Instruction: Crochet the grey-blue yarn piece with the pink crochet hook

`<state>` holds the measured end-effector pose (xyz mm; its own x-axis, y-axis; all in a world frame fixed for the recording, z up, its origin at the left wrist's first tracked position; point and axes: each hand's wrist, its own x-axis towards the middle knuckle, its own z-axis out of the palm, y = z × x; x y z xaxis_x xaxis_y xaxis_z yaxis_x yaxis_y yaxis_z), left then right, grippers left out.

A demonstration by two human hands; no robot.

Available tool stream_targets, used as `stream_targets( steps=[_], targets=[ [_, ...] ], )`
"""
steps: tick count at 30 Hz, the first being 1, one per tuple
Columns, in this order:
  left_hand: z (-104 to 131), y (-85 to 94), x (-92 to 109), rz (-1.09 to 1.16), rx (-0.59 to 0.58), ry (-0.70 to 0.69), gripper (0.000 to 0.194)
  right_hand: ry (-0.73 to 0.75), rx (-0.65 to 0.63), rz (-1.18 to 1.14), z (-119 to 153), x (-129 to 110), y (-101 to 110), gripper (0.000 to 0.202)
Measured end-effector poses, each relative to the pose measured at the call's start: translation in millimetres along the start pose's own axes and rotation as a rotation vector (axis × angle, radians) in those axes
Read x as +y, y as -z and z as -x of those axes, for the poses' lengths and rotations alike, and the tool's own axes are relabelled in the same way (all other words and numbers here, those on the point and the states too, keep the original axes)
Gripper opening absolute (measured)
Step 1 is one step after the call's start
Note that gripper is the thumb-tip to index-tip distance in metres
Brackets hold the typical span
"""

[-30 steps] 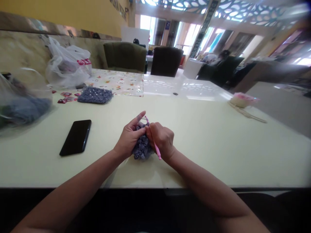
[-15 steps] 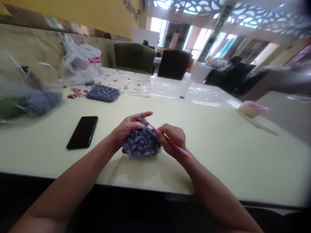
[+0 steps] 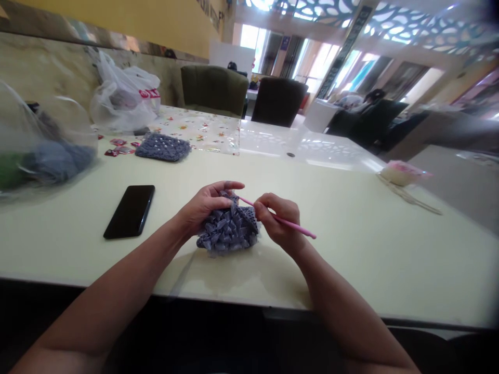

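A grey-blue crocheted piece (image 3: 228,231) with ruffled loops is pinched at its top edge by my left hand (image 3: 206,205), whose index finger stretches out to the right. Yarn wraps round that finger. My right hand (image 3: 279,217) is closed on a pink crochet hook (image 3: 294,226); the hook's thin end points left to the top of the piece, and its thick end sticks out past the hand to the right. A strand trails down from the piece towards the table's front edge.
On the pale table (image 3: 351,249) lie a black phone (image 3: 130,212), a flat crocheted square (image 3: 163,147) and small red packets (image 3: 118,142). Plastic bags (image 3: 125,101) stand at the left. A pink-topped item with cords (image 3: 403,174) is at the right. Chairs (image 3: 213,89) stand beyond.
My right hand has turned slightly, so the hook lies flatter and its thick end is higher and further right. The view has shifted a little.
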<state>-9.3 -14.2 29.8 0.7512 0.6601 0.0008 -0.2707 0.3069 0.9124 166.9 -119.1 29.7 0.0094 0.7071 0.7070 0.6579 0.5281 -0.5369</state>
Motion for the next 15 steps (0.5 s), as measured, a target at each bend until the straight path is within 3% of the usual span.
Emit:
stream_targets(
  steps=[6,8,13,15],
  targets=[
    [0,0.8,-1,0.015,-0.016,0.036,0.04,-0.172,-0.03,-0.272,0,2,5,0.028],
    [0,-1.7,-4,0.016,-0.023,0.04,0.042,-0.157,-0.032,-0.274,0,3,2,0.025],
    [0,-12.0,-14,0.043,-0.007,0.041,0.045,0.242,-0.007,0.246,1,8,-12,0.021],
    [0,-15.2,-18,0.031,0.02,0.006,0.045,0.283,0.02,0.428,3,9,-16,0.021]
  ],
)
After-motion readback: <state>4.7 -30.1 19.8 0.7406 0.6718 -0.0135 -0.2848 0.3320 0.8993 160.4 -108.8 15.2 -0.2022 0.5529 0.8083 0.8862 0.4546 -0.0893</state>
